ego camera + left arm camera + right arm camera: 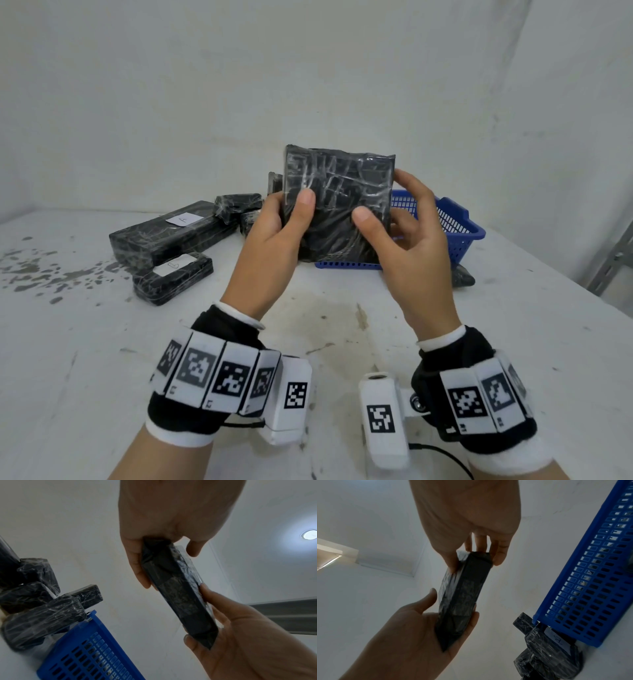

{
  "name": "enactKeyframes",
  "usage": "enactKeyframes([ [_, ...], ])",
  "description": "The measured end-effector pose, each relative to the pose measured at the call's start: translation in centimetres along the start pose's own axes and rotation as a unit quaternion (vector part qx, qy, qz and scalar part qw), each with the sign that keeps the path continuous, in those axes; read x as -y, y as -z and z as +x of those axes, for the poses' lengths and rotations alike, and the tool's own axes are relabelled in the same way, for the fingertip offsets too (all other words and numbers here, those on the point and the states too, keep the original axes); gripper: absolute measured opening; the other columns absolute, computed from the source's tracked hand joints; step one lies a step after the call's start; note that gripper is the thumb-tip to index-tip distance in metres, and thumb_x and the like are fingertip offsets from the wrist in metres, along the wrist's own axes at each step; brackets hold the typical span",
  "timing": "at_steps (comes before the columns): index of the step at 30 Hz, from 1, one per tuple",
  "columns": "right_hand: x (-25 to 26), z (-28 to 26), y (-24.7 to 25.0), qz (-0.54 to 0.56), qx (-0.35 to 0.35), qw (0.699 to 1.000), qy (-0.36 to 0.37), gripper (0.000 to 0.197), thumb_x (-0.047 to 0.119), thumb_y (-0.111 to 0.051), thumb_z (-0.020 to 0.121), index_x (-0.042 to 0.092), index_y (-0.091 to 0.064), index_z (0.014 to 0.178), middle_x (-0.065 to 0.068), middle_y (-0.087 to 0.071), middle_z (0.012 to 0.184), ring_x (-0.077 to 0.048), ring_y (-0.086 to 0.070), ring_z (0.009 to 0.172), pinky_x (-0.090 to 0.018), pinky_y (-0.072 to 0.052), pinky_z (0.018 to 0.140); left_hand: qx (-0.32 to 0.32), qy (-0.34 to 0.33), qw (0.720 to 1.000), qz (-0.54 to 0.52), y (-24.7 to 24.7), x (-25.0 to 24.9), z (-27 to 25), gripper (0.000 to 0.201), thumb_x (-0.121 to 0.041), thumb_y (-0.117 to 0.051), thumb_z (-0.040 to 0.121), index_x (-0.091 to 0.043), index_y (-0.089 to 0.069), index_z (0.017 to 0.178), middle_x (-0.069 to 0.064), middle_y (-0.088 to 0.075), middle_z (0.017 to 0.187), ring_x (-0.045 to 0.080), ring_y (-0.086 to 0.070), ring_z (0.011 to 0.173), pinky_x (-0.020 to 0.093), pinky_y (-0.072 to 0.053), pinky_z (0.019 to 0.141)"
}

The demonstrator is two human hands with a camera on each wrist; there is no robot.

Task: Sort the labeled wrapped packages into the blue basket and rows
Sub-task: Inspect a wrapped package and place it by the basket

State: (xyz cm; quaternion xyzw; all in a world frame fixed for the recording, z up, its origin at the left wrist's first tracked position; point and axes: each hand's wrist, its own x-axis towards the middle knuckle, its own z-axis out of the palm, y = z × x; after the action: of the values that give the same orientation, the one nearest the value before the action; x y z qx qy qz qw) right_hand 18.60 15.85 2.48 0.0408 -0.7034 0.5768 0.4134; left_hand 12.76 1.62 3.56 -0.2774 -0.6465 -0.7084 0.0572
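Both hands hold one flat, square black wrapped package (337,202) upright above the table's middle. My left hand (287,219) grips its left edge, thumb on the near face. My right hand (390,216) grips the right edge in the same way. No label shows on the face turned toward me. In the left wrist view the package (180,595) is seen edge-on between the two hands, as it is in the right wrist view (462,595). The blue basket (459,222) stands just behind and to the right of the held package.
On the left lie a long package labelled A (171,236), a shorter labelled package (173,279) in front of it, and small packages (238,205) behind. Another package (462,277) lies by the basket's right front corner. A wall closes the far side of the table.
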Motion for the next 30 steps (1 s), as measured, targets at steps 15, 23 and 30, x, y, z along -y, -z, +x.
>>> enactKeyframes([
  [15,0.34,-0.01,-0.09,0.013,-0.019,1.000,0.008,0.046,0.038,-0.072,0.090,0.032,-0.050,0.130,0.001,-0.073,0.089,-0.023,-0.061,0.081,-0.041,-0.055,0.085,-0.018,-0.033,0.999,-0.009,-0.49,-0.28,-0.27,0.034,-0.039,-0.042,0.101,-0.015,-0.053,0.122,-0.010,-0.067,0.110,0.003,-0.063,0.104,0.026,-0.048,0.092],
  [23,0.38,-0.22,-0.41,-0.010,-0.003,0.999,0.032,0.060,0.042,-0.078,0.083,0.040,-0.049,0.135,-0.010,-0.072,0.096,-0.035,-0.068,0.089,-0.055,-0.055,0.078,0.001,-0.037,0.999,-0.038,-0.35,-0.12,-0.17,0.050,-0.040,-0.054,0.093,-0.020,-0.043,0.138,-0.003,-0.064,0.124,0.012,-0.062,0.115,0.041,-0.049,0.101],
  [30,0.76,-0.30,-0.29,0.001,-0.010,0.999,0.043,0.041,0.032,-0.077,0.087,0.038,-0.054,0.121,-0.009,-0.073,0.093,-0.044,-0.060,0.079,-0.052,-0.054,0.069,0.006,-0.082,0.995,-0.048,-0.42,-0.26,-0.29,0.046,-0.032,-0.057,0.092,-0.026,-0.040,0.134,0.006,-0.063,0.124,0.017,-0.062,0.114,0.044,-0.051,0.098],
])
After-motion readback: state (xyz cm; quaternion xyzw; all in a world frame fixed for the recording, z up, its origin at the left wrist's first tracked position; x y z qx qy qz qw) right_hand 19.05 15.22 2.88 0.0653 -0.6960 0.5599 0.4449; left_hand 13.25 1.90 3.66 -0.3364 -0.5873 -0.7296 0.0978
